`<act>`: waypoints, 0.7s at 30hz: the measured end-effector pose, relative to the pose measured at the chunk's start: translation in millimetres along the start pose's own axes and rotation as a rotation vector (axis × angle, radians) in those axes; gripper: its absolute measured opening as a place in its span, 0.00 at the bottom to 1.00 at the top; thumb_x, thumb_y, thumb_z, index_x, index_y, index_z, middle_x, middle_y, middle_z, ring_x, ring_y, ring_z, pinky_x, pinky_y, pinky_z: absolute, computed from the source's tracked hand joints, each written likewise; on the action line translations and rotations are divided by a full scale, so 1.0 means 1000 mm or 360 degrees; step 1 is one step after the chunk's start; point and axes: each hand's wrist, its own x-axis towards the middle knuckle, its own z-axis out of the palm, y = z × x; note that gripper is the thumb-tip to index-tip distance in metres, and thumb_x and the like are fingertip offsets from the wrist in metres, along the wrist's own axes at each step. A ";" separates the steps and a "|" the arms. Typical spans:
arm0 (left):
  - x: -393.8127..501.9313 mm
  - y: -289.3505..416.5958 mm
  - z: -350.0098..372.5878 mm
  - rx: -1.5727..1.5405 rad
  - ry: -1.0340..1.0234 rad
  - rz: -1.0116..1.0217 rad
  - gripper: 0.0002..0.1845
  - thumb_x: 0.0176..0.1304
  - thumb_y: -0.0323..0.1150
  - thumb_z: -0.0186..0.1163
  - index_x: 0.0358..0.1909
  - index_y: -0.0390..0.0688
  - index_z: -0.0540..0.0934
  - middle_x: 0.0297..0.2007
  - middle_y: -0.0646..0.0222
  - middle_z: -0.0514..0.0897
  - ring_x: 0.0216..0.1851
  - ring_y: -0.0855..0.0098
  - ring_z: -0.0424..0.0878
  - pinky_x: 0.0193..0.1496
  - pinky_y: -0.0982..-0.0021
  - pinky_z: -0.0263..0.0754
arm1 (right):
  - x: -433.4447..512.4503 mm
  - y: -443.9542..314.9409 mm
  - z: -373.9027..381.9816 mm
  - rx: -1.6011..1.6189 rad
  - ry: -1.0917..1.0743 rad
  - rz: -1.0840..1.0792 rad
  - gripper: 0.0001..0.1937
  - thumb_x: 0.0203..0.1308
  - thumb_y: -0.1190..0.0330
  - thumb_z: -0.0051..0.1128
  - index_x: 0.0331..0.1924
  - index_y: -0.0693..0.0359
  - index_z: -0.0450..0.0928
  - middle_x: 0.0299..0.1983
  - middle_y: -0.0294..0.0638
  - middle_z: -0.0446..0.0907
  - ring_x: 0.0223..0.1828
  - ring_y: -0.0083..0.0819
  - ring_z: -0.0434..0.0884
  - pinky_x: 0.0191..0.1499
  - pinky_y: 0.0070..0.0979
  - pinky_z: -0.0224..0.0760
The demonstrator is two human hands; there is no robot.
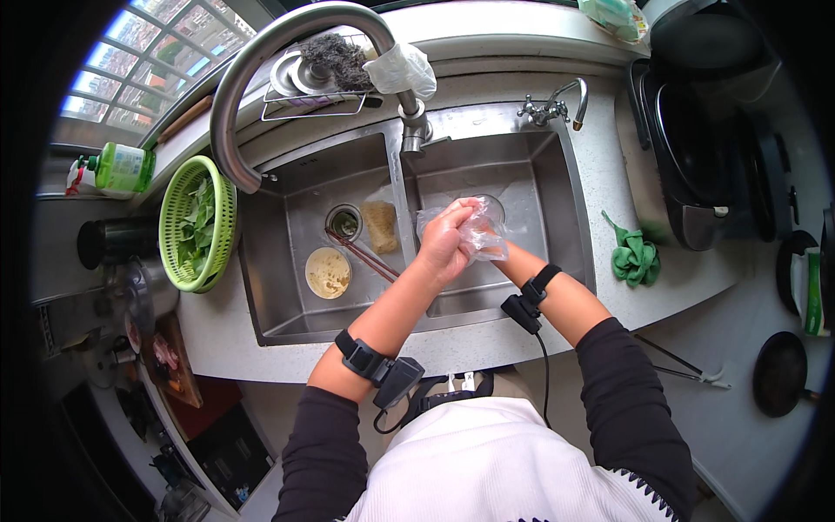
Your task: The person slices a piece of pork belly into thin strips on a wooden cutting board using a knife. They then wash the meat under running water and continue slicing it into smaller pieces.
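Observation:
Above the right basin (548,222) of the steel sink, both hands meet around a crumpled sheet of thin clear plastic (490,243), which may be a disposable glove or bag. My left hand (447,236) has its fingers curled tightly on the plastic. My right hand (481,230) is mostly hidden, wrapped by the plastic and covered by the left, so its finger pose is unclear. In the left basin (267,261) lie a tan sponge-like pad (379,226), a round dish with pale residue (328,273) and brown chopsticks (365,256), near the drain (344,222).
A tall curved faucet (225,98) arches over the left basin; a small tap (554,107) stands behind the right one. A green basket (167,241) of leaves sits left. On the right are a green cloth (634,256) and a black appliance (685,150). Behind is a wire rack (313,107).

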 end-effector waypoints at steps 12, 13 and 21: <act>-0.011 -0.006 0.025 0.0207 -0.0029 -0.0049 0.05 0.61 0.26 0.45 0.34 0.41 0.72 0.32 0.71 0.74 0.32 0.76 0.75 0.38 0.75 0.73 | -0.054 0.002 -0.060 -0.1931 0.0904 -0.0042 0.04 0.56 0.69 0.52 0.35 0.55 0.70 0.38 0.32 0.72 0.41 0.20 0.70 0.43 0.19 0.66; -0.011 -0.004 0.025 0.0220 -0.0021 -0.0060 0.05 0.61 0.26 0.46 0.34 0.41 0.72 0.32 0.71 0.74 0.32 0.76 0.75 0.38 0.75 0.73 | -0.053 0.002 -0.063 -0.1855 0.0868 -0.0069 0.06 0.56 0.69 0.52 0.36 0.56 0.70 0.38 0.32 0.72 0.41 0.20 0.71 0.43 0.20 0.67; -0.010 0.018 0.027 0.1065 -0.0104 0.0400 0.14 0.56 0.35 0.57 0.43 0.42 0.70 0.32 0.72 0.75 0.33 0.75 0.76 0.36 0.73 0.73 | -0.064 -0.046 -0.004 -0.2706 0.0804 0.0715 0.19 0.42 0.63 0.62 0.40 0.60 0.73 0.32 0.35 0.74 0.34 0.25 0.75 0.38 0.22 0.69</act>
